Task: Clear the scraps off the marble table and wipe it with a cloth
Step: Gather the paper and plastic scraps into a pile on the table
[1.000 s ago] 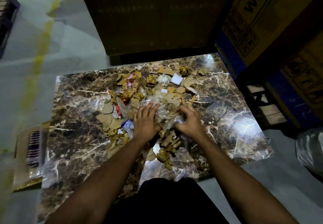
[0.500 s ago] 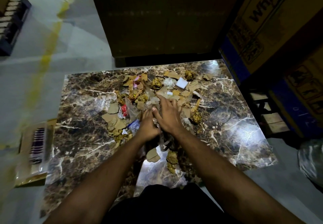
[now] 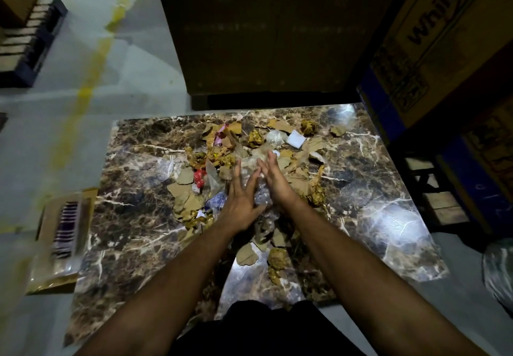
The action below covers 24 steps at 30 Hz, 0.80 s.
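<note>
**A:** so where are your hands at? all I make out is a dark marble table (image 3: 388, 216) with a heap of scraps (image 3: 294, 178) in the middle

**B:** yeah; your left hand (image 3: 240, 198) and right hand (image 3: 277, 180) are both over the centre of the heap, palms turned in toward each other, fingers out straight; they're pressing in on a wad of clear plastic (image 3: 261, 201) from either side; fingertips nearly touch at the far end; so spread flat, not curled, and the plastic sits squeezed between the two palms

**A:** and what else is in the pile?

**B:** mostly torn cardboard bits (image 3: 185, 204) on the left; crumpled yellowish paper balls, one (image 3: 309, 127) up near the far edge and one (image 3: 277, 258) close to you; a white square (image 3: 296, 138) at the far side; a little red scrap (image 3: 199, 176) left of your left hand; all of it is on the table

**A:** anything off the table?

**B:** a flat cardboard piece with a barcode (image 3: 65, 233) lies just beside the left edge, blurry; a big box (image 3: 433, 36) with lettering stands to the right; grey floor with a yellow line (image 3: 88, 89) on the left; can't spot any cloth
</note>
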Available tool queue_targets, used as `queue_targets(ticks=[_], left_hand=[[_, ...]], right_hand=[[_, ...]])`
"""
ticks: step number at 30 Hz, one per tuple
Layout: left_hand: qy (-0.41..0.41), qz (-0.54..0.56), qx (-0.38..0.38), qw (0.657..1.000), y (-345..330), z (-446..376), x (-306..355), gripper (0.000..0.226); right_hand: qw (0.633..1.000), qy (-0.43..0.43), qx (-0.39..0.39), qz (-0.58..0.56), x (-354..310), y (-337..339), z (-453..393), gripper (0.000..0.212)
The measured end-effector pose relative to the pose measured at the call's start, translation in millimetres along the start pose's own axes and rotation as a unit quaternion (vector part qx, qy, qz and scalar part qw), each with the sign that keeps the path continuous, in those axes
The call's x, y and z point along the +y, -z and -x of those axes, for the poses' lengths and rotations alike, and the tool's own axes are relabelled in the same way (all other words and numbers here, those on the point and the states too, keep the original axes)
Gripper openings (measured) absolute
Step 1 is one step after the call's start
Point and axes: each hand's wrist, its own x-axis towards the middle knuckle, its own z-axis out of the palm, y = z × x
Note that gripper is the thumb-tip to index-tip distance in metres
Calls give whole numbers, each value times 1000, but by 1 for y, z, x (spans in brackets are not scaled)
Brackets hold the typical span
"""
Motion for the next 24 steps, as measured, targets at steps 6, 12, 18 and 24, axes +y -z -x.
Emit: queue_targets(ticks=[6, 12, 18, 24], left_hand=[[31, -63, -48, 996, 6, -14, 15, 102], [59, -85, -43, 994, -6, -25, 23, 89], [78, -79, -40, 993, -12, -29, 13, 84], [96, -90, -34, 991, -16, -32, 11, 81]], right_hand=[[991, -15, -22, -128, -11, 32, -4, 63], [991, -37, 15, -128, -13, 98, -36, 29], [971, 31, 229, -56, -16, 203, -84, 13], [947, 86, 254, 179, -5, 278, -131, 26]])
